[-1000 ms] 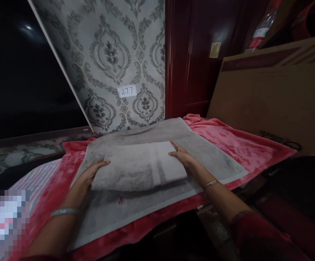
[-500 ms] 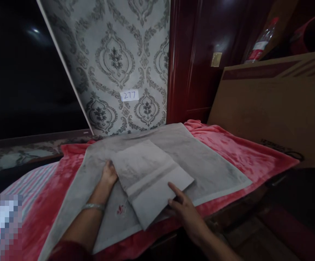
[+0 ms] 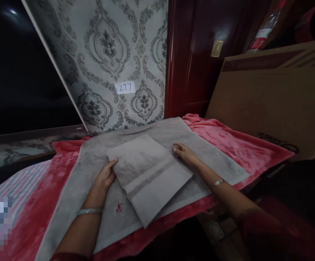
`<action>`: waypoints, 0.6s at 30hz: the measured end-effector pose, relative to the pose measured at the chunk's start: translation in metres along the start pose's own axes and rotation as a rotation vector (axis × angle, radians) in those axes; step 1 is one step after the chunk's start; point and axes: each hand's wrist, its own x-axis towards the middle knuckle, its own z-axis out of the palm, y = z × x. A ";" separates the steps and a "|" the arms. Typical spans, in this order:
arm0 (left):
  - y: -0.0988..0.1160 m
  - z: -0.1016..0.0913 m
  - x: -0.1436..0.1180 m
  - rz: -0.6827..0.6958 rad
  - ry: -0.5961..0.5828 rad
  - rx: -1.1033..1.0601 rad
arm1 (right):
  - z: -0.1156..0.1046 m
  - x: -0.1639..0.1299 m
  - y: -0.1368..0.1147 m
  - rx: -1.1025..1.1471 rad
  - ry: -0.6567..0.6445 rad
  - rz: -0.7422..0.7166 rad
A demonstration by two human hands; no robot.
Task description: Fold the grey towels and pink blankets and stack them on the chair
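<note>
A folded towel (image 3: pixel 149 177) lies askew on a larger grey towel (image 3: pixel 212 159) that is spread flat over a red blanket (image 3: pixel 241 145). The folded towel sits near the middle of the spread one, turned so that one corner points toward the near edge and overhangs it slightly, close to a small red embroidered mark (image 3: pixel 119 207).

The left hand (image 3: pixel 106 176) rests at the folded towel's left edge, fingers curled and close together against the side of the fold, apparently steadying or squaring that edge; whether the fingertips slip under the layers cannot be told. The right hand (image 3: pixel 184 153) lies palm down at the folded towel's far right edge, fingers extended and close together, pressing flat on the cloth, a posture that would hold the layers from springing open. Each wrist carries a bracelet (image 3: pixel 89 211).

The blanket covers the supporting surface to its right corner, giving a soft, even bed. Behind stand a patterned wall (image 3: pixel 114 54) bearing a paper label (image 3: pixel 125 87), a dark red door frame (image 3: pixel 179 58) and a cardboard sheet (image 3: pixel 271 98) leaning at the blanket's right edge.
</note>
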 end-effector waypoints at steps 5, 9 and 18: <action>0.002 -0.004 0.001 0.016 -0.020 0.014 | 0.033 0.046 -0.011 -0.054 -0.115 0.084; 0.001 -0.005 0.002 0.053 -0.063 -0.006 | 0.036 0.057 -0.016 -0.082 -0.201 0.117; 0.000 -0.008 0.000 0.091 -0.148 -0.045 | 0.028 0.057 -0.029 -0.111 -0.334 0.133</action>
